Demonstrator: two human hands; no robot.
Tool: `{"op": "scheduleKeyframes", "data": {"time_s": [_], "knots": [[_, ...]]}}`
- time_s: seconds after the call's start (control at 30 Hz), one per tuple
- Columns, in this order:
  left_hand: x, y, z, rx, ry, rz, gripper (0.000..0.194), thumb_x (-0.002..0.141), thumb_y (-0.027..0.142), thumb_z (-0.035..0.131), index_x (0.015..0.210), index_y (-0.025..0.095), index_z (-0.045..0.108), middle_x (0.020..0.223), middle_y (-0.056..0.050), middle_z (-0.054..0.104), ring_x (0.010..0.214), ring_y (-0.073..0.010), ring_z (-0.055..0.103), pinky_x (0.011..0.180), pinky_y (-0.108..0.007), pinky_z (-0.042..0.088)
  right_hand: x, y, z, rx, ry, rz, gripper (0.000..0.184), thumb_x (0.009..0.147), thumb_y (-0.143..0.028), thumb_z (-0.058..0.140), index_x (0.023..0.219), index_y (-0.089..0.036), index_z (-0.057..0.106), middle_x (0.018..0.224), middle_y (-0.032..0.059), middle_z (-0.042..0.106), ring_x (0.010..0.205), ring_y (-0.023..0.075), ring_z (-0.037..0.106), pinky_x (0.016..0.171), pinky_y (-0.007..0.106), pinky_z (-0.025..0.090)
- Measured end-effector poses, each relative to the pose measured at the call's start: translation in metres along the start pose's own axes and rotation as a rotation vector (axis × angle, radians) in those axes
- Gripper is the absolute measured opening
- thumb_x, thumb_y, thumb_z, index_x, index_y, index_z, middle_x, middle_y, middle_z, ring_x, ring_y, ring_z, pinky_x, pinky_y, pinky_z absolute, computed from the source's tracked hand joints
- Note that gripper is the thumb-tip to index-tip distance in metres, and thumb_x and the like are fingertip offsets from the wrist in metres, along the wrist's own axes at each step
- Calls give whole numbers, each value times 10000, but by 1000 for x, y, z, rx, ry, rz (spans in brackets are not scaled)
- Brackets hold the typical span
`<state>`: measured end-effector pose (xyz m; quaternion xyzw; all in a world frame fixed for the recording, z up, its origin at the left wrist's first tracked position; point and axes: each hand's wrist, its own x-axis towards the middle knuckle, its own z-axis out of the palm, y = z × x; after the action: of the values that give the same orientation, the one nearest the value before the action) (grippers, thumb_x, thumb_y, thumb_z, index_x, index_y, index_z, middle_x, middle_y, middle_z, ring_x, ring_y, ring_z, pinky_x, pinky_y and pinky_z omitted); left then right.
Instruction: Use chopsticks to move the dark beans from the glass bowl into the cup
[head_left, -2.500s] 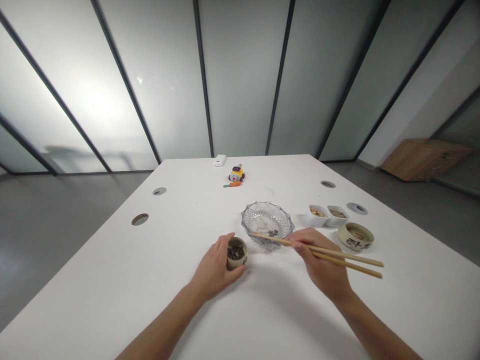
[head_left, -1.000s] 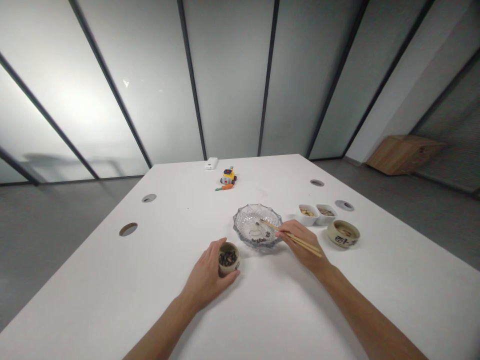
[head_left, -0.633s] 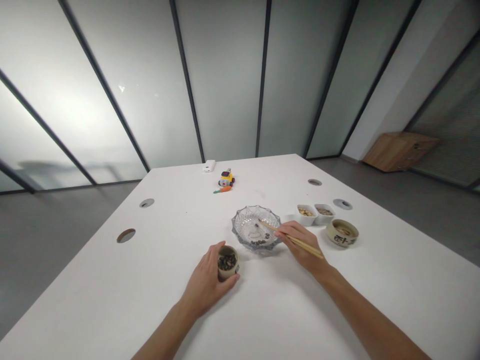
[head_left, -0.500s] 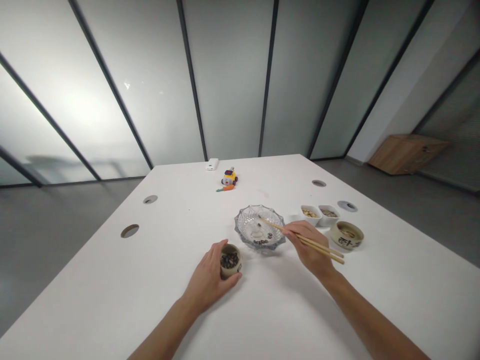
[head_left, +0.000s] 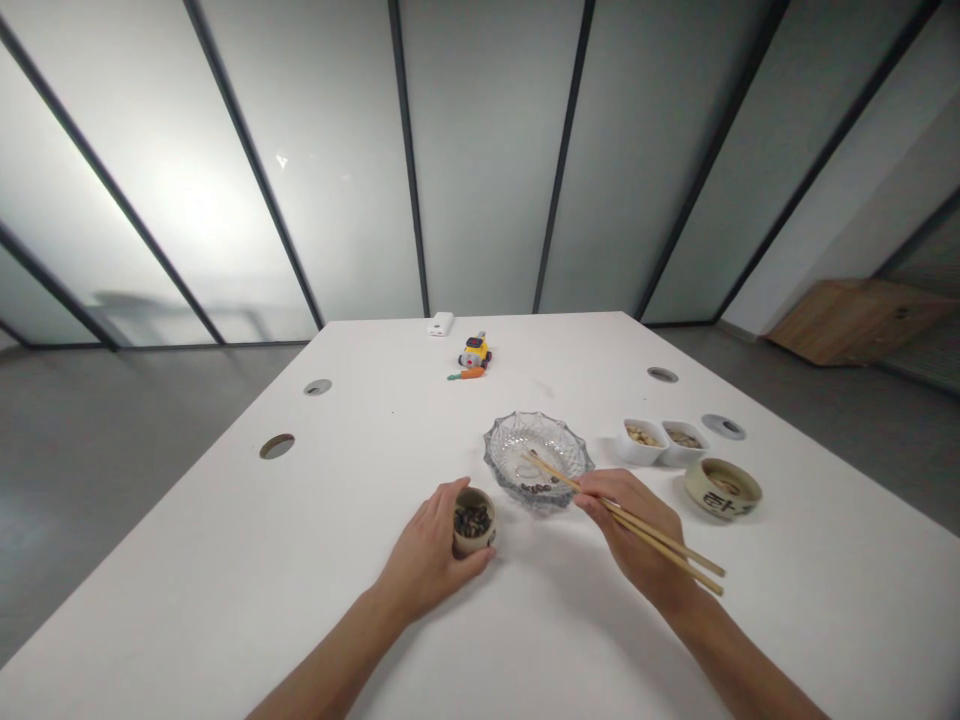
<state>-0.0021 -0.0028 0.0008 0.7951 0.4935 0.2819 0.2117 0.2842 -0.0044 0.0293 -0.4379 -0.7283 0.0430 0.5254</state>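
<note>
My left hand (head_left: 431,545) is wrapped round a small beige cup (head_left: 482,545) standing on the white table. Inside the cup lie dark seeds (head_left: 472,519), perhaps sunflower seeds. Wooden chopsticks (head_left: 660,540) are pinched in my right hand (head_left: 637,525), their tips pointing down into a clear glass bowl (head_left: 499,480). A dark bit shows at the tips, too small to name for sure. Several more dark seeds (head_left: 538,488) lie in the near part of the glass bowl, just left of my right hand.
Right of the glass bowl stand two small white dishes (head_left: 643,455) holding pale pieces, and a beige bowl (head_left: 724,490) with dark lettering. Farther back are a yellow toy car (head_left: 475,351), an orange-and-green toy carrot (head_left: 469,374) and a white box (head_left: 440,324). Round holes (head_left: 277,446) pierce the tabletop.
The camera view has shifted, so the table's things sit farther right. In the glass bowl, the chopstick tips have moved nearer to me. My left hand still holds the cup.
</note>
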Motion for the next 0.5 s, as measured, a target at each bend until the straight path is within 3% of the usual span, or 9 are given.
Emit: {"op": "scheduleKeyframes", "data": {"time_s": [0.2,0.5], "knots": [[0,0,-1,-6,-16,-13,759,819,308,757,1479,226,392,1424,-162,587,1271,-349,622,1090,-561,509,-2,26,8,-44,-87,-10,159,1004,-367,632,923,-247,698,894,49,743,822,212,708,734,337,591],[0,0,-1,2,-28,-23,755,824,323,760,1476,214,394,1429,-166,583,1282,-350,614,1104,-551,498,-1,28,9,-22,-134,-15,142,1010,-324,628,922,-234,694,907,55,715,833,204,698,732,313,582]]}}
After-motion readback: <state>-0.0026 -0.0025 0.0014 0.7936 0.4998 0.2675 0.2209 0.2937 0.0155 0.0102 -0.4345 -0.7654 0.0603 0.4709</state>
